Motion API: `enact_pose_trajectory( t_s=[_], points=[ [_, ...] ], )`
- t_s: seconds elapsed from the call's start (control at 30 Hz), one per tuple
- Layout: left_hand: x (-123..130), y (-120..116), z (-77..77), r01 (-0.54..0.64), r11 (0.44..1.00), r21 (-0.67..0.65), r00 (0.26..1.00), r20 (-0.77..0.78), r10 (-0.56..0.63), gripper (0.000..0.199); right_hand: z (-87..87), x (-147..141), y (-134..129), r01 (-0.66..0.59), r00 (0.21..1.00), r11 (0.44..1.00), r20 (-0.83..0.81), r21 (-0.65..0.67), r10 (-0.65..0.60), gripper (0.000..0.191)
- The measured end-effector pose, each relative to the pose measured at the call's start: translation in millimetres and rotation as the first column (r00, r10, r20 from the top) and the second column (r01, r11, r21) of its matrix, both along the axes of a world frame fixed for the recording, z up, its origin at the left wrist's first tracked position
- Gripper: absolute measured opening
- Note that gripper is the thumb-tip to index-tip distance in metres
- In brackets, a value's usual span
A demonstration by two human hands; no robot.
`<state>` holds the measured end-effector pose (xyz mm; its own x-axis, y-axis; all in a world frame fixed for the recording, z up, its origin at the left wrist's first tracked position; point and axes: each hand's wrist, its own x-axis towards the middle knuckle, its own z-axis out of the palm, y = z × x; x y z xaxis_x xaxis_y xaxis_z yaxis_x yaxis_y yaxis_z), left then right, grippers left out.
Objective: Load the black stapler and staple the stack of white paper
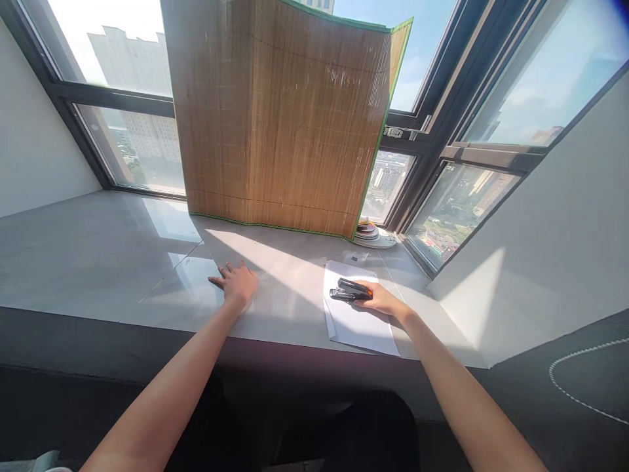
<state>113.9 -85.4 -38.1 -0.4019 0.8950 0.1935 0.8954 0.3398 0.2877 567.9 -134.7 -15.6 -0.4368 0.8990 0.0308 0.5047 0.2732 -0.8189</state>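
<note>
A black stapler [348,290] is gripped at its right end by my right hand [381,299]. Beneath both lies a small stack of white paper sheets [363,329], its edges slightly out of line, near the front edge of the ledge. My left hand [238,283] rests on the pale ledge surface [289,301] with its fingers spread and holds nothing. Just behind the paper is a small clear packet [354,258] with something dark in it, too small to name.
A bamboo mat [285,131] with green edging stands upright against the window. Stacked plates [372,235] sit in the corner to its right. Dark window frames [427,141] and a white wall [535,262] bound the right side. A white cord [565,362] hangs at far right.
</note>
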Motion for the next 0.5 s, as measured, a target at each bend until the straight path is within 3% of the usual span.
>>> enact_pose_trajectory(
  t_s=[0.07,0.13,0.17,0.23,0.27,0.3,0.37,0.5],
  points=[
    [0,1,-0.7,-0.011,1.000,-0.015,0.999,-0.034,0.011,0.059,-0.3,8,4,0.014,1.000,1.000,-0.023,0.016,-0.013,0.066],
    [0,1,-0.7,-0.022,0.999,-0.026,0.997,-0.068,0.020,0.059,-3.3,19,11,0.223,0.975,0.970,-0.031,0.100,-0.221,0.052],
    [0,1,-0.2,-0.025,0.999,-0.028,0.997,-0.080,0.022,0.059,-6.4,26,15,0.388,0.920,0.908,-0.010,0.159,-0.391,0.047],
    [1,0,1.4,-0.027,0.999,-0.039,0.996,-0.089,0.023,0.059,-14.8,40,22,0.656,0.712,0.707,0.095,0.266,-0.696,0.044],
    [2,0,2.4,-0.027,0.999,-0.042,0.996,-0.089,0.023,0.059,-19.3,46,25,0.714,0.606,0.627,0.175,0.311,-0.776,0.040],
    [2,-1,3.5,-0.025,0.999,-0.043,0.996,-0.088,0.021,0.058,-23.5,49,27,0.725,0.533,0.594,0.262,0.348,-0.805,0.036],
    [3,-2,5.5,-0.023,0.999,-0.044,0.996,-0.083,0.019,0.058,-29.6,51,30,0.681,0.471,0.615,0.405,0.398,-0.784,0.029],
    [3,-3,5.2,-0.021,0.999,-0.034,0.997,-0.073,0.019,0.058,-32.4,44,32,0.583,0.433,0.669,0.520,0.461,-0.736,0.026]
  ],
)
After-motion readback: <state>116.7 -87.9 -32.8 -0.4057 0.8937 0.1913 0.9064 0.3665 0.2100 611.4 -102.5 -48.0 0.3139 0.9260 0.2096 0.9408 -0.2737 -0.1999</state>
